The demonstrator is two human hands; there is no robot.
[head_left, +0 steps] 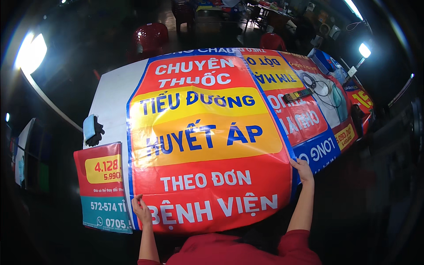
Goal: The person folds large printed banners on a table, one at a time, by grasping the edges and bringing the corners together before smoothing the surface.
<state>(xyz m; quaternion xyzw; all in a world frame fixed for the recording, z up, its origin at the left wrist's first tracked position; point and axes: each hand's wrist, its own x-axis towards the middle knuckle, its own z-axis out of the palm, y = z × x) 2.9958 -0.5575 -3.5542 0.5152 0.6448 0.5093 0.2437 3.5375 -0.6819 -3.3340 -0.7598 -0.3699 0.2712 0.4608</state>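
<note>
A large printed vinyl banner (212, 167), with red, yellow and orange blocks and a blue border, lies across the table in front of me, its surface rippled. At its lower left edge is my left hand (142, 211), fingers bent in against the material; their undersides are hidden. My right hand (303, 171) grips the banner's right edge, thumb on top and fingers mostly out of sight beneath. Left of the banner, a smaller red and teal printed sheet (102, 190) hangs over the table's side. More printed banners (304, 117) lie to the right.
A dark glove (94, 138) and a light blue folded item (89, 128) rest on the white table surface (108, 99). A long dark tool (297, 95) and a thin black cable (329, 88) lie at right. Red plastic chairs (151, 36) stand beyond the far edge.
</note>
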